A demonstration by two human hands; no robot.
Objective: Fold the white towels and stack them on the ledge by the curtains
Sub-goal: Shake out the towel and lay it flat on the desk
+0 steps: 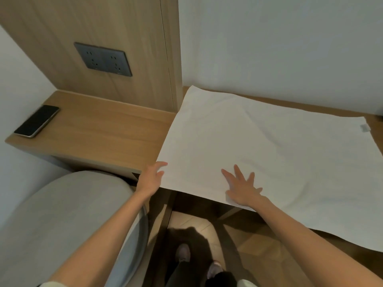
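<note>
A white towel (259, 146) lies spread flat over a wooden table, its near edge hanging slightly past the table's front. A small label (364, 127) shows at its far right corner. My left hand (152, 179) is at the towel's near left corner, thumb and fingers pinching the edge. My right hand (242, 186) lies flat on the towel near its front edge, fingers spread. No curtains are in view.
A wooden ledge (99, 129) runs to the left of the towel, with a black phone (37, 121) on its far left end. A wooden panel with a dark double socket (103, 59) rises behind it. A grey cushioned seat (68, 220) stands at lower left.
</note>
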